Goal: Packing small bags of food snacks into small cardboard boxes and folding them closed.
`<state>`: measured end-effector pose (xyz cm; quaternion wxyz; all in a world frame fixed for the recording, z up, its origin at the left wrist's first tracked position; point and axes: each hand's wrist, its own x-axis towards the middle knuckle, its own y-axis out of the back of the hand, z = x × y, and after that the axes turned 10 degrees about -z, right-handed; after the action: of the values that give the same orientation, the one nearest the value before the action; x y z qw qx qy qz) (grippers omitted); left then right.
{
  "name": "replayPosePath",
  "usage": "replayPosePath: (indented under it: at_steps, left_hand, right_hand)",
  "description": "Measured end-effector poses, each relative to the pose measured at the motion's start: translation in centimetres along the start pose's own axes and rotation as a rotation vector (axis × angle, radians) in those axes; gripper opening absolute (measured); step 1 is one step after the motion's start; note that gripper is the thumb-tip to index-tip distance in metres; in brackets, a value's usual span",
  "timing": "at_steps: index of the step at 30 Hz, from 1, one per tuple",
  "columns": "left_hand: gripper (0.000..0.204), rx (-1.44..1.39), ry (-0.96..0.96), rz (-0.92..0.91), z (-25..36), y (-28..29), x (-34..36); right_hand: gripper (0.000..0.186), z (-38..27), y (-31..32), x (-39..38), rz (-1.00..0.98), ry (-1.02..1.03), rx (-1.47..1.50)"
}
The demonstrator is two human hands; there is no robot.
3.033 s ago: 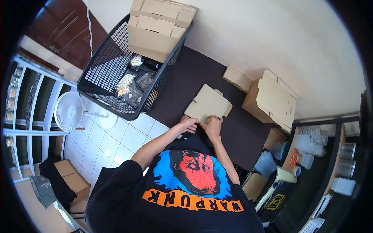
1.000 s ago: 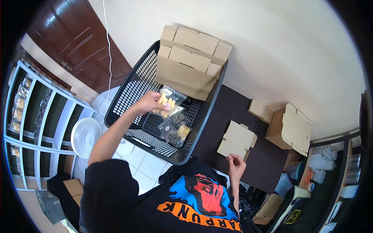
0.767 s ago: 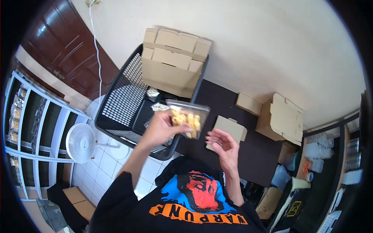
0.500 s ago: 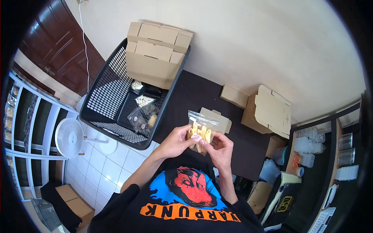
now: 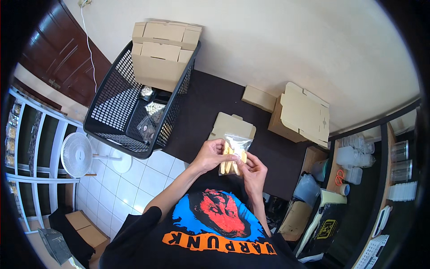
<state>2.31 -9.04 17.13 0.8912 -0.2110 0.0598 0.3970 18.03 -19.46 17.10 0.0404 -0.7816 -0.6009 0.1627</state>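
Note:
A small clear plastic bag [image 5: 230, 167] of pale yellow, tube-like pieces is held up in front of my chest. My left hand [image 5: 208, 156] grips it by the left side, thumb lying across the front. From the right, my right hand [image 5: 253, 173] pinches the other edge, its thumb close to the left one. The bag's transparent top stands up empty above the pieces. Just behind it, a flat brown cardboard box [image 5: 221, 124] lies on the dark table [image 5: 197, 96], partly covered by the bag.
A black plastic basket [image 5: 107, 114] at the left holds upright cardboard boxes [image 5: 159, 67] and several small bags [image 5: 147, 128]. Against the wall are a slim box [image 5: 259, 98] and a larger carton [image 5: 298, 114]. Shelves with clear containers [image 5: 354, 157] flank the right; a white fan [image 5: 77, 154] stands left.
The view has shifted, so the basket and boxes sit further left. Both hands keep hold of the bag, which now looks slightly turned and lower against the flat box.

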Motion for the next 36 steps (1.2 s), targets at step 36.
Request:
replayPosePath:
  at_steps: [36]
  left_hand:
    - [0.038,-0.012,0.121,-0.235,0.2,5.5,-1.9]
  right_hand:
    - [0.018,1.4,-3.5,1.5,0.018,-0.021,0.259]
